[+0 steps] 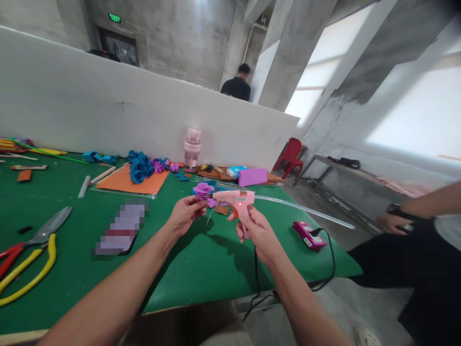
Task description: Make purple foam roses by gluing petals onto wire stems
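The fingers (199, 204) of the left hand (185, 214) are pinching together on the stem end of a purple paper flower (203, 190), holding it up above the green counter (201, 259). The fingers (248, 218) of the right hand (257, 233) are wrapping tight around the grip of a pink glue gun (234, 198), whose nozzle is pointing left and sitting just beside the flower's base; a small red light is glowing on its body. A black cord (256, 269) is hanging down from the gun past the counter's near edge.

To the left, a pair of scissors with yellow and red handles (27, 259) is lying flat on the counter, and a blurred flat object (121, 228) is resting between the scissors and the left forearm. To the right, a magenta power strip (309, 235) is sitting near the counter's corner, with a long clear rod (306, 209) lying just behind it.

Farther back, a heap of blue paper flowers (140, 166) is lying on an orange sheet (131, 182), a pink bottle (192, 148) is standing upright against the white partition (108, 110), and a purple box (252, 177) is lying near it. At the far right, another person's hand (391, 222) is resting off the counter, and a red chair (291, 154) is standing beyond.
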The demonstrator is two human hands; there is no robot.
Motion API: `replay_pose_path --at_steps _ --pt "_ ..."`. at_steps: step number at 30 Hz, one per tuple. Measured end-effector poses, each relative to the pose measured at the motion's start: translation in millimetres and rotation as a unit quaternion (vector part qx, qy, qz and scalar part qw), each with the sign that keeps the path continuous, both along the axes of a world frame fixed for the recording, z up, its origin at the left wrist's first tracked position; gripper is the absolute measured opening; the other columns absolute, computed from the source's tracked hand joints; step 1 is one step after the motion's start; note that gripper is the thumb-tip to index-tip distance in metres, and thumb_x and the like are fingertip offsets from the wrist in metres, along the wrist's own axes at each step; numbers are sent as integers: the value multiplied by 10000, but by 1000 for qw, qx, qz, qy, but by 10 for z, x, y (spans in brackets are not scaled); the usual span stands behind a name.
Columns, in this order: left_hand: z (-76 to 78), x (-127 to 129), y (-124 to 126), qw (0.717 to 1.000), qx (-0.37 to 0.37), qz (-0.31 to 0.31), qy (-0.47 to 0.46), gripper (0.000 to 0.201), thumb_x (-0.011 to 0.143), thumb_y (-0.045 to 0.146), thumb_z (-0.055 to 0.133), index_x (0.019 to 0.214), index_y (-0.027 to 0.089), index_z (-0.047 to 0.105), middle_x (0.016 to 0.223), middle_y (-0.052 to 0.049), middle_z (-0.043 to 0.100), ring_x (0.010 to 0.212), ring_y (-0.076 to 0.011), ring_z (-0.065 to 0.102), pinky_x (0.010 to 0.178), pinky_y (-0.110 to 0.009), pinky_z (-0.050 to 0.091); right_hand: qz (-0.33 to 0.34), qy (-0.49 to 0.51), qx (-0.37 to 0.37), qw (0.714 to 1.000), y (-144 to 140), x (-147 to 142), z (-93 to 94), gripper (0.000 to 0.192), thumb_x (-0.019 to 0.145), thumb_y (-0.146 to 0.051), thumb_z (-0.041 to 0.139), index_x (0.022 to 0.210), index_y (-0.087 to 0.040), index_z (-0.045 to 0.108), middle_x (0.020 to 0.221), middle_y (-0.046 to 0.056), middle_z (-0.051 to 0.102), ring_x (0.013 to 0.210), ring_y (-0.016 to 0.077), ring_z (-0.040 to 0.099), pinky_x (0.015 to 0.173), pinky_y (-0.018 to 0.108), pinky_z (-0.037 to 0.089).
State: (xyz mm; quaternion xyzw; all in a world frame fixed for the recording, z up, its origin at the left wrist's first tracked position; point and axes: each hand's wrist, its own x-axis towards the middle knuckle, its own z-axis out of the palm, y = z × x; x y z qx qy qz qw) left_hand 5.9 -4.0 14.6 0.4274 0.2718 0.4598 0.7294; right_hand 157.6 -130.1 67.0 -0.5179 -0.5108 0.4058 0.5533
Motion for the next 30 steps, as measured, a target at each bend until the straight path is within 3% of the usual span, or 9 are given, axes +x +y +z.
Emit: replay_pose_path --at_steps 7,9,14,21,26,30 --pt "14 -4 -5 1000 -12 -16 -17 262 539 226 800 718 108 651 661 -16 639 503 -58 536 491 -180 430 14 114 -35 993 -17 169 -94 223 785 -372 547 839 -158 571 543 -23 539 401 72 401 391 207 344" --pt "3 -7 1 999 -15 -20 -25 250 545 216 796 713 105 648 666 -18 639 508 -58 535 506 -187 440 8 128 -37 991 -34 227 -118 225 773 -370 563 854 -160 574 548 -18 553 396 71 390 384 206 333" --pt "5 -7 6 999 -21 -24 -37 228 557 195 787 708 102 644 668 -23 638 515 -58 530 520 -195 439 -27 116 -64 991 -98 452 -179 289 733 -370 609 946 -186 547 797 27 655 408 55 386 378 202 350" --pt "32 -20 -11 999 -23 -19 -28 231 553 197 788 703 100 641 656 -25 641 514 -55 531 528 -191 440 -91 85 -129 984 -40 843 -437 258 682 -378 646 787 -156 567 600 11 582 499 109 526 420 208 371" --pt "-22 -33 26 999 -19 -21 -27 216 573 196 781 711 103 644 670 -27 642 519 -52 533 533 -185 449 -109 1 -128 986 98 955 -672 260 639 -372 646 708 -140 552 542 -47 504 451 71 441 445 192 333" --pt "-54 -34 46 999 -10 -25 -26 220 579 210 780 724 108 650 684 -30 643 523 -55 534 531 -189 454 -120 -166 -110 973 187 957 -790 272 713 -426 550 708 -155 566 484 -62 449 422 88 389 418 200 271"
